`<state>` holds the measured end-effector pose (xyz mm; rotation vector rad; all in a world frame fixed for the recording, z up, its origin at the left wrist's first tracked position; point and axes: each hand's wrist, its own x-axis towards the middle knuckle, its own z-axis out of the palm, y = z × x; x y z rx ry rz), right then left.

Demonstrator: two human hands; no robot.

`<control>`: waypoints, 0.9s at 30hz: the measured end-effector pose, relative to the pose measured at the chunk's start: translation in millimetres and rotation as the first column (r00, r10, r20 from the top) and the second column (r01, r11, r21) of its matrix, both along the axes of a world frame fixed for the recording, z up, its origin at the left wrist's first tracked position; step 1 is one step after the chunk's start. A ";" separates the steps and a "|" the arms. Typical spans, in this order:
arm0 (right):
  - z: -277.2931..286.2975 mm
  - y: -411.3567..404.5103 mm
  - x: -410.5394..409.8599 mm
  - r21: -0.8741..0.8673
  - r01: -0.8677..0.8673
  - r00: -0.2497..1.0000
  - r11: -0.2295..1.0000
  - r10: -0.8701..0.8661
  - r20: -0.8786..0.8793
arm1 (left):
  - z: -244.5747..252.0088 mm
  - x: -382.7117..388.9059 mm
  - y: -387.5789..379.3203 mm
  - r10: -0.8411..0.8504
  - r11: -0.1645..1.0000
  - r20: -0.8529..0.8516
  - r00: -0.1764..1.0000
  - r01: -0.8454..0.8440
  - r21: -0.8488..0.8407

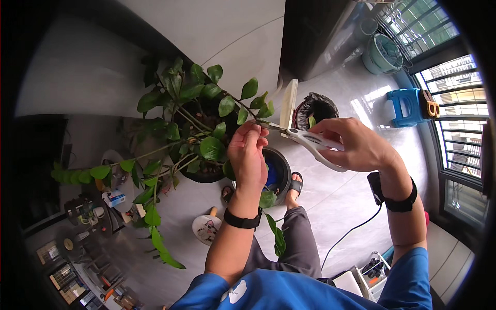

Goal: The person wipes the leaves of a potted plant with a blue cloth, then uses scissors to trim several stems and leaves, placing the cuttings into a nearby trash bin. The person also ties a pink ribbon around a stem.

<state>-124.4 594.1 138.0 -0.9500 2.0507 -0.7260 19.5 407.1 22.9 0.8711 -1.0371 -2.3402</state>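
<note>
My left hand [250, 155] pinches a leafy stem [242, 104] of a large potted plant [190, 128] near its tip. My right hand [350, 145] holds white-handled scissors [306, 141], fingers at the handles; their blades point left and lie at the stem tip beside my left fingertips. Whether the blades are closed on the stem cannot be told. The plant's glossy green leaves spread behind and to the left of my left hand, and its dark pot is partly hidden by them.
A bin with a black liner [327, 101] and a raised pale lid [289, 102] stands beyond the scissors. Below my left hand is a dark round tub [286, 166]. A round stool [205, 229] stands lower left, a blue plastic stool [405, 107] right.
</note>
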 end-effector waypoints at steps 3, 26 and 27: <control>-4.9 -7.2 5.4 -0.023 0.013 0.999 1.000 -0.014 -0.031 | 3.0 1.9 -2.6 0.010 0.999 0.005 1.000 -0.010 0.035; -146.9 256.7 147.1 0.279 0.839 0.278 0.467 -0.809 0.518 | -76.8 -54.5 119.2 -0.559 0.789 0.429 0.710 0.614 0.012; -163.6 281.0 174.2 0.320 0.857 0.183 0.403 -0.820 0.542 | -101.6 -71.9 129.9 -0.557 0.771 0.484 0.675 0.636 0.000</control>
